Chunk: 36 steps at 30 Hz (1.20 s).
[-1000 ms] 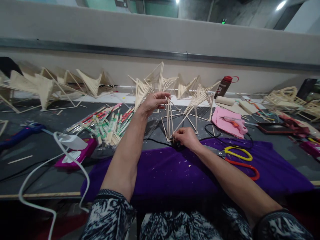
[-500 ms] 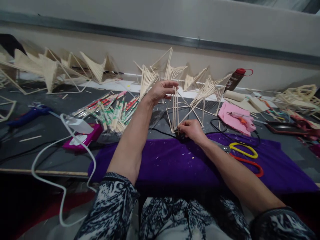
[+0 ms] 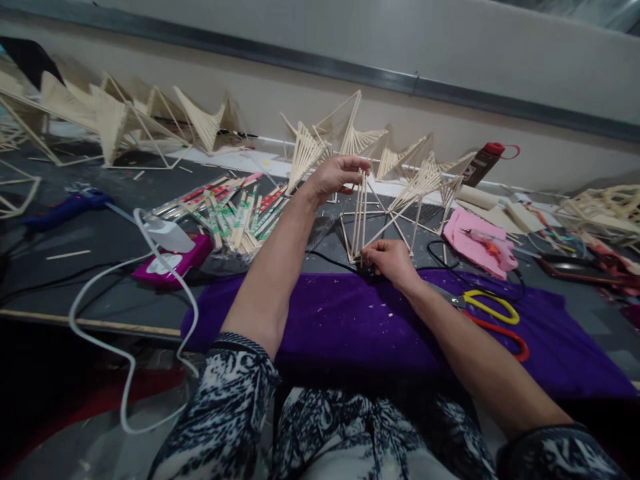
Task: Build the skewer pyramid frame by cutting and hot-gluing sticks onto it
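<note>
A frame of thin wooden sticks (image 3: 358, 220) stands on the dark table in front of me, with several sticks rising close together on its left side. My left hand (image 3: 339, 179) reaches over from the left, its fingers closed around the upper ends of those sticks. Low at the same corner, my right hand (image 3: 391, 259) pinches near the bottom end of a stick; the fingertips hide the exact contact. Under my forearms lies a purple cloth (image 3: 330, 313). Scissors (image 3: 487, 310) with yellow and red handles rest on it, beside my right forearm.
Paper-sleeved wooden sticks (image 3: 235, 217) lie left of my left arm. Farther left are a magenta power socket (image 3: 173, 260) with a white cable and a blue glue gun (image 3: 75, 208). Stick models (image 3: 113, 123) line the wall. A brown bottle (image 3: 483, 163) and pink cloth (image 3: 480, 240) are right.
My view has tilted and shifted slightly, so the scene sits a little differently in the picture. Both hands keep their places on the stick frame.
</note>
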Motion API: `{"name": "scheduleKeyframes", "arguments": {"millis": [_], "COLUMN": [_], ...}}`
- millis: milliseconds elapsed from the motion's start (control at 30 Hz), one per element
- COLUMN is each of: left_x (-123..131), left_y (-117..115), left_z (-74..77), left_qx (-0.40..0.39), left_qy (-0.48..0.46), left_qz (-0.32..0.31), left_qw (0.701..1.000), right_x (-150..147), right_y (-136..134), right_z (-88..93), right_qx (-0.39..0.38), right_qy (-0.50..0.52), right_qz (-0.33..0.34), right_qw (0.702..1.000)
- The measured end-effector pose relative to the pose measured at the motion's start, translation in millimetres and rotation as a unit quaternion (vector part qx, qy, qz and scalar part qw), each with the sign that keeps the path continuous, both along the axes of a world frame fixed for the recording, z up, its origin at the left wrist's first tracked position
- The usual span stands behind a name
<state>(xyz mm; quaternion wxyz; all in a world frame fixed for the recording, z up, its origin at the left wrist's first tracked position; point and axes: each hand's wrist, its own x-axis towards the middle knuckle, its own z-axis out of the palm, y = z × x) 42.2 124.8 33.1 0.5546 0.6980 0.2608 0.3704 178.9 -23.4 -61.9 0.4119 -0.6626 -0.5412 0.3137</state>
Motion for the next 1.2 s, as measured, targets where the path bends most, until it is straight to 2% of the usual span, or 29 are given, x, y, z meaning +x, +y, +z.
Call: {"name": "scheduleKeyframes", "arguments": {"millis": [867,1200], "left_x": [0.3,-0.2], "left_y": [-5.1,-2.7], "left_z": [1.2,0.1], "left_qx": [-0.003,-0.003], "left_qy": [-0.009,-0.014], "left_qz": [0.017,-0.003], "left_qw": [1.0,1.0], "right_x": [-4.0,-4.4], "right_y": [-0.9,-3.1], "right_z": [-3.6,-1.0], "right_qx": [-0.002,-0.005], "right_qy": [-0.023,0.0], "right_qz": [-0.009,-0.011], "right_qw": [1.0,1.0]}}
